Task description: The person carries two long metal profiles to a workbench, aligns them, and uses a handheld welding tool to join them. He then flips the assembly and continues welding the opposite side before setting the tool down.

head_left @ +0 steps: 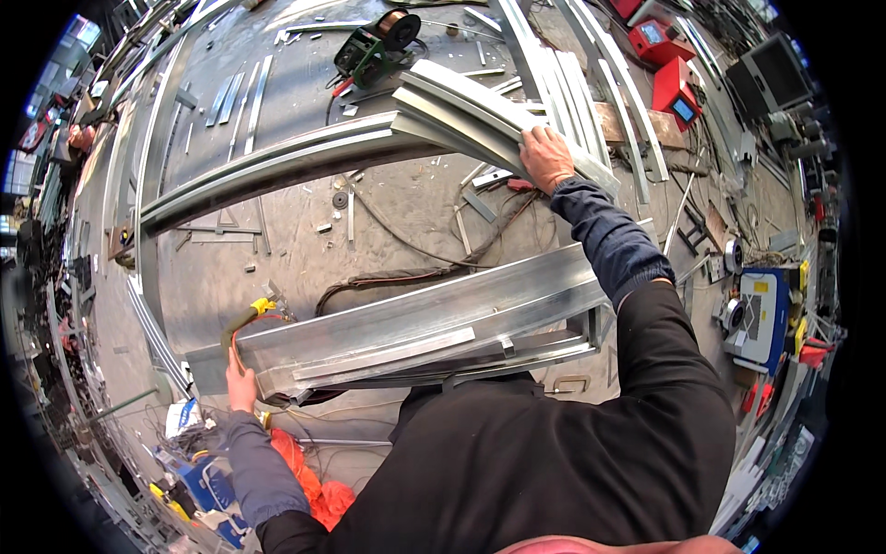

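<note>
My right hand [546, 157] grips the upper side of a long folded sheet-metal profile [494, 115], its fingers curled over the edge. That profile slants across the right end of a metal frame rail [277, 160]. Low on the left, my left hand [242, 386] is closed round what looks like a welding torch [239, 328], with a dark curved body, a yellow end and a thin red lead. This hand is beside the left end of a wide galvanized channel [415, 295] lying in front of me. A narrow metal strip [397, 355] lies along the channel.
A wire spool on a green feeder [380, 42] stands at the back. Two red machines [674, 88] and a monitor [771, 74] are at the far right, a blue-and-white machine [761, 319] nearer. Cables [397, 231] and offcuts litter the floor. Orange cloth [318, 485] lies beside my left arm.
</note>
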`<state>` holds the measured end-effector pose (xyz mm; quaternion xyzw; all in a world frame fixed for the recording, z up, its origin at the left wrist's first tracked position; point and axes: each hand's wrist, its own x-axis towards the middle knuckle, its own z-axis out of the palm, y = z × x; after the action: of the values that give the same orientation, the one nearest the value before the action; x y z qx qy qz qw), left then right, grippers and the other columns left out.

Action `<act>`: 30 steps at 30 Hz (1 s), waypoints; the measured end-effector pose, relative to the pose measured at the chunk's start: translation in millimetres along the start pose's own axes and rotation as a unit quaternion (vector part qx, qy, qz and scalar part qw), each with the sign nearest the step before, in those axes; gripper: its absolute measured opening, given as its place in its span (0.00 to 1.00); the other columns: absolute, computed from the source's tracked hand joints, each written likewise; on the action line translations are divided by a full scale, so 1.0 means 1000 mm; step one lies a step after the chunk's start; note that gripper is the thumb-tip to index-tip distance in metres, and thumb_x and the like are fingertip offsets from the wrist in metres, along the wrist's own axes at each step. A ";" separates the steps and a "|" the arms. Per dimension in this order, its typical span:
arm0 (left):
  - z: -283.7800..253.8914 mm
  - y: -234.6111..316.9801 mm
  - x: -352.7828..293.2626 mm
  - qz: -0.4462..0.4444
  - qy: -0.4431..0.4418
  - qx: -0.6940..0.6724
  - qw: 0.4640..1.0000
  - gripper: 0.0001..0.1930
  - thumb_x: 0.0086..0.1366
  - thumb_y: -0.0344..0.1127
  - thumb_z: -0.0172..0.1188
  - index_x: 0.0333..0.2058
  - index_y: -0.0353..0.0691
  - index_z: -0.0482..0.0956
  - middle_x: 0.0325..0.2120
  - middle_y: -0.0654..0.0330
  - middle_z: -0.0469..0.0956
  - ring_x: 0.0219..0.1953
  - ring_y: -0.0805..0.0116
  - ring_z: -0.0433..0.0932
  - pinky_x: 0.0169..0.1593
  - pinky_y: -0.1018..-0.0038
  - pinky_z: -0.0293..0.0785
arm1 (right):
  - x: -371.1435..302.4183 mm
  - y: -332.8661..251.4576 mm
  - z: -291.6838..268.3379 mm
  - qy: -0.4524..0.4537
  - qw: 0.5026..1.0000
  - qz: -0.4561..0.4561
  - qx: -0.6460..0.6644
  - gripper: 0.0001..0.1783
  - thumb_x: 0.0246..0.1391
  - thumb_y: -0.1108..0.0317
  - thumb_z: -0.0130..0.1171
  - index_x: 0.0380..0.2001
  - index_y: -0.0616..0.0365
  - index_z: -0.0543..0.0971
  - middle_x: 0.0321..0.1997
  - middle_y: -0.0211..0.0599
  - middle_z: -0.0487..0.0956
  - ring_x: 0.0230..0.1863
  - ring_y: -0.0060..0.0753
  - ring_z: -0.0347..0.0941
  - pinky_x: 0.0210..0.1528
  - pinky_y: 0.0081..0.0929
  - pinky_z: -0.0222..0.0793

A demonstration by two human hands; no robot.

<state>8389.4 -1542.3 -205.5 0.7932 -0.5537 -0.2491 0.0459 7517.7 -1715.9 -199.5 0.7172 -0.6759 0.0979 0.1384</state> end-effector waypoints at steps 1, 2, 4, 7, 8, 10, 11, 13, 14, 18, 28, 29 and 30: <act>-0.001 0.000 0.002 -0.002 -0.005 0.000 1.000 0.47 0.66 0.31 0.58 0.83 0.53 0.55 0.67 0.35 0.70 0.67 0.35 0.73 0.71 0.54 0.69 | 0.001 0.000 -0.002 -0.001 1.000 0.003 0.004 0.12 0.65 0.61 0.63 0.45 0.55 0.81 0.47 0.42 0.79 0.55 0.47 0.76 0.58 0.45 0.73; -0.001 -0.004 0.002 -0.001 -0.002 -0.001 1.000 0.47 0.66 0.31 0.58 0.83 0.54 0.54 0.67 0.35 0.70 0.67 0.35 0.73 0.71 0.54 0.70 | 0.003 -0.001 -0.005 -0.004 1.000 0.002 0.005 0.12 0.65 0.60 0.63 0.46 0.55 0.81 0.47 0.42 0.79 0.55 0.48 0.76 0.58 0.45 0.73; 0.000 -0.011 0.002 0.002 0.003 -0.003 1.000 0.47 0.66 0.31 0.59 0.83 0.55 0.54 0.66 0.35 0.70 0.67 0.36 0.73 0.71 0.54 0.70 | 0.006 0.000 -0.013 -0.012 1.000 0.001 0.006 0.13 0.67 0.60 0.62 0.47 0.55 0.81 0.48 0.42 0.79 0.56 0.48 0.76 0.58 0.45 0.72; 0.004 -0.016 0.003 -0.006 0.003 -0.014 1.000 0.48 0.65 0.30 0.58 0.83 0.55 0.54 0.66 0.36 0.71 0.66 0.36 0.74 0.72 0.54 0.70 | 0.009 0.004 -0.025 0.007 0.999 0.001 0.044 0.13 0.66 0.61 0.64 0.48 0.57 0.81 0.48 0.43 0.79 0.55 0.51 0.76 0.59 0.47 0.73; 0.005 -0.019 -0.001 -0.015 0.008 -0.017 1.000 0.48 0.65 0.29 0.58 0.83 0.55 0.55 0.65 0.36 0.71 0.66 0.37 0.74 0.72 0.54 0.69 | 0.012 0.002 -0.033 0.006 0.998 -0.004 0.064 0.13 0.66 0.62 0.64 0.48 0.57 0.81 0.48 0.44 0.79 0.55 0.52 0.76 0.58 0.48 0.73; 0.003 -0.025 -0.001 0.033 0.011 -0.035 0.999 0.47 0.64 0.29 0.58 0.82 0.56 0.57 0.66 0.38 0.73 0.67 0.38 0.74 0.72 0.54 0.69 | 0.003 -0.004 -0.050 0.004 0.992 0.001 0.126 0.13 0.65 0.67 0.64 0.51 0.56 0.81 0.48 0.47 0.78 0.53 0.57 0.76 0.56 0.52 0.74; -0.003 0.017 0.004 0.043 -0.042 -0.094 0.994 0.46 0.63 0.28 0.58 0.82 0.55 0.59 0.66 0.39 0.75 0.67 0.38 0.74 0.73 0.54 0.68 | -0.007 -0.005 -0.072 -0.059 0.992 0.004 0.112 0.16 0.66 0.69 0.62 0.56 0.58 0.81 0.51 0.49 0.79 0.56 0.59 0.76 0.58 0.50 0.74; -0.007 0.007 -0.003 0.117 0.000 -0.089 0.989 0.46 0.63 0.27 0.59 0.81 0.52 0.60 0.68 0.38 0.75 0.67 0.39 0.74 0.74 0.54 0.67 | -0.035 -0.031 -0.117 -0.075 0.972 -0.002 0.222 0.17 0.68 0.69 0.61 0.57 0.61 0.81 0.56 0.53 0.80 0.56 0.60 0.78 0.58 0.48 0.74; -0.010 0.027 -0.001 0.076 -0.005 -0.050 0.996 0.46 0.64 0.31 0.61 0.81 0.52 0.59 0.64 0.38 0.77 0.67 0.39 0.75 0.73 0.54 0.68 | -0.048 -0.043 -0.146 -0.083 0.969 -0.010 0.234 0.17 0.69 0.69 0.61 0.57 0.62 0.81 0.57 0.54 0.80 0.55 0.61 0.78 0.57 0.47 0.74; 0.000 -0.011 -0.010 0.012 0.037 0.022 0.999 0.45 0.67 0.45 0.64 0.82 0.67 0.57 0.67 0.36 0.72 0.69 0.33 0.71 0.75 0.51 0.66 | -0.090 -0.118 -0.190 -0.150 0.925 -0.099 0.334 0.15 0.65 0.71 0.64 0.53 0.63 0.82 0.48 0.49 0.79 0.51 0.59 0.78 0.54 0.46 0.76; 0.001 -0.007 -0.018 0.014 0.017 0.041 0.999 0.44 0.71 0.51 0.63 0.83 0.71 0.55 0.72 0.37 0.66 0.74 0.33 0.64 0.77 0.51 0.61 | -0.165 -0.248 -0.202 -0.242 0.874 -0.285 0.310 0.20 0.58 0.65 0.71 0.53 0.56 0.82 0.45 0.38 0.78 0.48 0.46 0.76 0.49 0.41 0.76; 0.002 -0.010 -0.019 0.018 0.022 0.047 0.998 0.44 0.71 0.51 0.63 0.82 0.71 0.55 0.72 0.39 0.67 0.73 0.34 0.65 0.76 0.50 0.63 | -0.168 -0.255 -0.202 -0.253 0.874 -0.287 0.299 0.20 0.59 0.65 0.70 0.53 0.56 0.82 0.46 0.38 0.78 0.49 0.46 0.76 0.50 0.40 0.76; 0.002 -0.012 -0.019 0.022 0.027 0.053 0.998 0.44 0.71 0.51 0.64 0.82 0.72 0.55 0.71 0.41 0.67 0.71 0.35 0.67 0.75 0.50 0.65 | -0.171 -0.262 -0.201 -0.265 0.874 -0.289 0.287 0.20 0.59 0.64 0.70 0.53 0.56 0.81 0.46 0.38 0.78 0.50 0.45 0.76 0.51 0.40 0.76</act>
<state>8393.7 -1519.7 -205.2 0.7887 -0.5820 -0.1966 0.0241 7776.8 -1475.8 -83.0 0.8879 -0.3920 0.0499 -0.2355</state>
